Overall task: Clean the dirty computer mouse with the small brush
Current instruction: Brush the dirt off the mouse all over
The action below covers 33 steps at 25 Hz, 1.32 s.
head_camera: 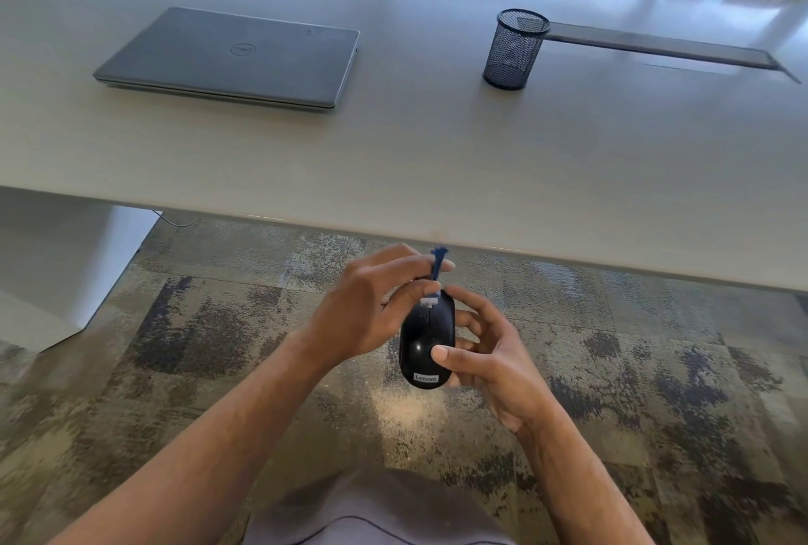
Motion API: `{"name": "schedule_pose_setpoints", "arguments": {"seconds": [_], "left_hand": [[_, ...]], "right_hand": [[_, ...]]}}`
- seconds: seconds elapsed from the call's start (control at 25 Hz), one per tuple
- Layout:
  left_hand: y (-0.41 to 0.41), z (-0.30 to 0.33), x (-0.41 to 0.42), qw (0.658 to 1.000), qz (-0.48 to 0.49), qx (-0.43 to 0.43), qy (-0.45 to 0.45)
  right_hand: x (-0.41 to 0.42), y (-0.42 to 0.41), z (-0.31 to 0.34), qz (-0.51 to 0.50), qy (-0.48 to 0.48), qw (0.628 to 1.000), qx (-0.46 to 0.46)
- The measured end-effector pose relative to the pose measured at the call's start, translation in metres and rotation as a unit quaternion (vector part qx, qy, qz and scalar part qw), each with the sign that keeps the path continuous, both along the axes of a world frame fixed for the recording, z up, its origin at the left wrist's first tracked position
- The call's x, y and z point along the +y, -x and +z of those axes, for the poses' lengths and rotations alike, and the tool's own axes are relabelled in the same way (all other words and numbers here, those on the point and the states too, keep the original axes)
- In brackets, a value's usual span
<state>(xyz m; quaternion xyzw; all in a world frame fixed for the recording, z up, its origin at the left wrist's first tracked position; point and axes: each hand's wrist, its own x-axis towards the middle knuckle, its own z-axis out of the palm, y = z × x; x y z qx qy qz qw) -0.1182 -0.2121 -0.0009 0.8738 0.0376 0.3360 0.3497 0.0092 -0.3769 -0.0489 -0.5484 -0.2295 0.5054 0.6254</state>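
Observation:
A black computer mouse [423, 339] with a Lenovo label is held in the air below the table's front edge, above the carpet. My right hand [489, 356] grips it from the right side, thumb on its top. My left hand [363, 308] pinches a small blue brush [435, 271] by its handle. The brush's white bristles touch the front end of the mouse, near the buttons. Pale specks of dust show on the mouse's front half.
A pale table [437, 177] spans the upper view. On it lie a closed grey laptop [231, 57] at the left and a black mesh pen cup [516, 48] at the right. A dark cable slot [664, 46] runs behind the cup. Mottled carpet [218, 326] lies below.

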Motion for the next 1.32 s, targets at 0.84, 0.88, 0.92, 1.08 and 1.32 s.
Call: {"name": "schedule_pose_setpoints", "arguments": {"seconds": [0.84, 0.88, 0.92, 1.08, 1.32], "left_hand": [[-0.002, -0.005, 0.003, 0.999, -0.024, 0.026, -0.018], [-0.001, -0.005, 0.006, 0.999, -0.019, 0.032, -0.022], [0.001, -0.006, 0.009, 0.999, -0.013, 0.037, -0.026], [0.003, -0.006, 0.009, 1.000, 0.002, 0.019, -0.015], [0.001, -0.006, 0.000, 1.000, -0.022, 0.005, 0.008]], "right_hand": [[-0.004, 0.001, -0.006, -0.011, 0.003, 1.000, 0.007], [-0.004, 0.001, -0.006, -0.013, 0.004, 1.000, 0.007], [-0.005, 0.001, -0.007, -0.016, 0.004, 1.000, 0.007], [-0.004, 0.002, -0.006, -0.018, 0.004, 1.000, 0.015], [-0.002, 0.002, -0.004, -0.011, -0.004, 1.000, 0.020]]}}
